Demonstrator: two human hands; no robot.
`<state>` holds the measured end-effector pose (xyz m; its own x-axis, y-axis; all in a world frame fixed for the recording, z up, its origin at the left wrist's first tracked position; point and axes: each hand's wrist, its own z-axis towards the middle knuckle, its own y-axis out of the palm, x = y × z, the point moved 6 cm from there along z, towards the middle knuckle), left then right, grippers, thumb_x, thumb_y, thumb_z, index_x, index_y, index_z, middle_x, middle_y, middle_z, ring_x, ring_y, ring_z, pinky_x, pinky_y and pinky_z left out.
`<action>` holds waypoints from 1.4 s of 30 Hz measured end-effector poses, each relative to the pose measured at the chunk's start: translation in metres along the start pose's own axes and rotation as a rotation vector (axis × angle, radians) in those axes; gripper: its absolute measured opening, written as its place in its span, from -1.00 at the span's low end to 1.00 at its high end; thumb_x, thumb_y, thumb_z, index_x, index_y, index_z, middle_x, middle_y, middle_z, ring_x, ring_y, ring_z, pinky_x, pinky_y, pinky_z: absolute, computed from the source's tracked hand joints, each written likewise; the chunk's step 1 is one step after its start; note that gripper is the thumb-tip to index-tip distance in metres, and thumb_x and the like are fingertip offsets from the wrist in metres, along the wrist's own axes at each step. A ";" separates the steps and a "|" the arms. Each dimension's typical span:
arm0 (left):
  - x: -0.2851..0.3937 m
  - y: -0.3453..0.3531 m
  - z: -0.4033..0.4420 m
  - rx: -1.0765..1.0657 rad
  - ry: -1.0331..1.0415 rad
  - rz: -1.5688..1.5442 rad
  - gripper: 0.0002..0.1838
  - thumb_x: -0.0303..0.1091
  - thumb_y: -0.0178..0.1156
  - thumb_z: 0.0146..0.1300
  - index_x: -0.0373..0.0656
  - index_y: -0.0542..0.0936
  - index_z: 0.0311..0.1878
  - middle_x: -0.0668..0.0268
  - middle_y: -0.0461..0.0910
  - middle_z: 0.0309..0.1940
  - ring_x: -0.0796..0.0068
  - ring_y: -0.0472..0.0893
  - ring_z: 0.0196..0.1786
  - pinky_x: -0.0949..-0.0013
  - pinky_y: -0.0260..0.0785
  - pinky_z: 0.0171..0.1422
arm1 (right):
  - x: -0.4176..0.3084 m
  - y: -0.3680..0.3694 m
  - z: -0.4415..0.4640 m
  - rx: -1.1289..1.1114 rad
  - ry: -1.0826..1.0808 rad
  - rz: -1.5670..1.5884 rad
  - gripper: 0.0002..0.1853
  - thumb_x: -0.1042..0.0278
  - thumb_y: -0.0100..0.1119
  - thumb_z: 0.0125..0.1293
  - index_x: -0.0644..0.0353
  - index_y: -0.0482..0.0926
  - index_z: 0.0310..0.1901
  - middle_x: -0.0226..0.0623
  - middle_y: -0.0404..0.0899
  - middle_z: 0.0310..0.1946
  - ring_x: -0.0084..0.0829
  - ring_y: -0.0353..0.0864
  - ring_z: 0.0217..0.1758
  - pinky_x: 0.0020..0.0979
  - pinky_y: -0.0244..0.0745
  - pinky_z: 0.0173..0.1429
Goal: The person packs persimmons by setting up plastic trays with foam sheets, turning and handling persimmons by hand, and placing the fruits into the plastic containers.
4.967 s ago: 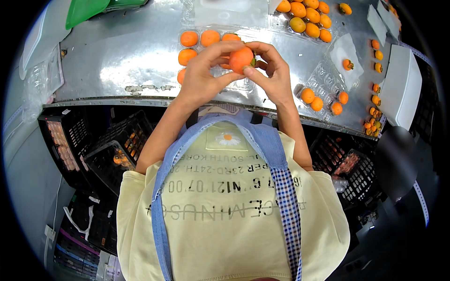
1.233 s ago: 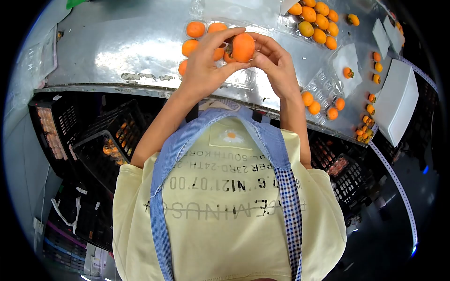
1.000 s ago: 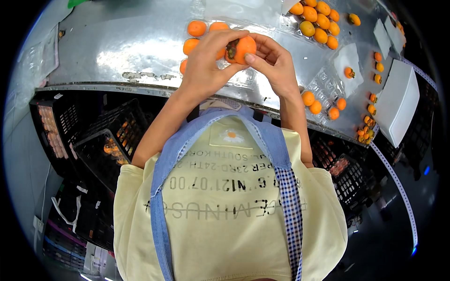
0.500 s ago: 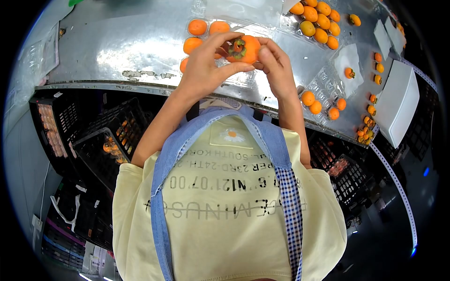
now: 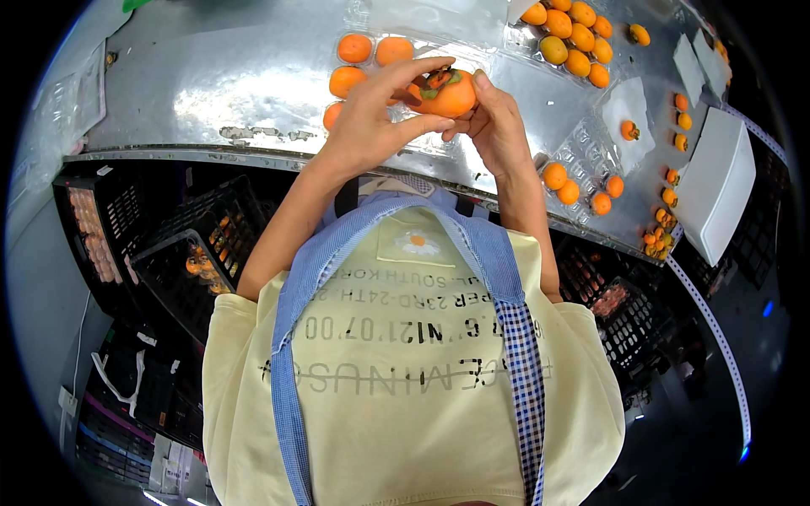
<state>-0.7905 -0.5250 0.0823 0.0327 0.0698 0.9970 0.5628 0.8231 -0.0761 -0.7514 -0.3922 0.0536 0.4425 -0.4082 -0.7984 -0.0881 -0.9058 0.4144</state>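
Left hand (image 5: 364, 118) and right hand (image 5: 499, 126), fingers (image 5: 412, 68) of both pinching one persimmon (image 5: 451, 99), green calyx (image 5: 430, 90) showing, clear tray (image 5: 439, 145) of other persimmons (image 5: 355, 48) beneath, on a metal tabletop (image 5: 169, 72).

Through one head-worn, wide-angle camera we look steeply down from close above the wearer's shirt (image 5: 405, 422), facing forward across the counter (image 5: 152, 93), the round view edged in black.
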 end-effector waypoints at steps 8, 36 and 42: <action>-0.002 0.000 0.000 0.010 -0.016 -0.019 -0.40 -0.26 0.32 0.07 -0.17 0.40 0.20 0.22 0.54 -0.03 0.44 0.52 -0.05 0.41 0.37 0.00 | 0.006 -0.003 0.002 0.029 0.072 -0.104 -0.36 -0.17 -0.28 0.39 0.39 0.50 -0.14 -0.17 0.58 -0.50 -0.42 0.60 -0.46 -0.48 0.53 -0.39; -0.034 0.005 -0.006 -0.031 -0.337 -0.471 -0.61 -0.18 0.01 0.37 -0.28 0.38 0.10 0.35 0.52 -0.48 0.64 0.50 -0.40 0.52 0.38 -0.25 | -0.005 0.000 -0.001 -0.069 -0.189 -0.277 -0.46 0.39 0.23 0.19 0.41 0.32 0.16 -0.13 0.57 -0.17 -0.42 0.59 -0.22 -0.44 0.53 -0.18; -0.033 0.006 -0.004 -0.036 -0.371 -0.486 -0.65 -0.15 0.04 0.35 -0.27 0.41 -0.04 0.32 0.51 -0.55 0.65 0.48 -0.46 0.53 0.33 -0.32 | 0.002 -0.006 0.000 -0.060 -0.130 -0.273 -0.54 0.30 0.16 0.26 0.43 0.39 0.10 -0.15 0.59 -0.27 -0.45 0.60 -0.30 -0.47 0.52 -0.21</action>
<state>-0.7846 -0.5246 0.0493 -0.5208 -0.1125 0.8462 0.4689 0.7906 0.3937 -0.7501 -0.3875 0.0495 0.3241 -0.1653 -0.9315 0.0731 -0.9773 0.1989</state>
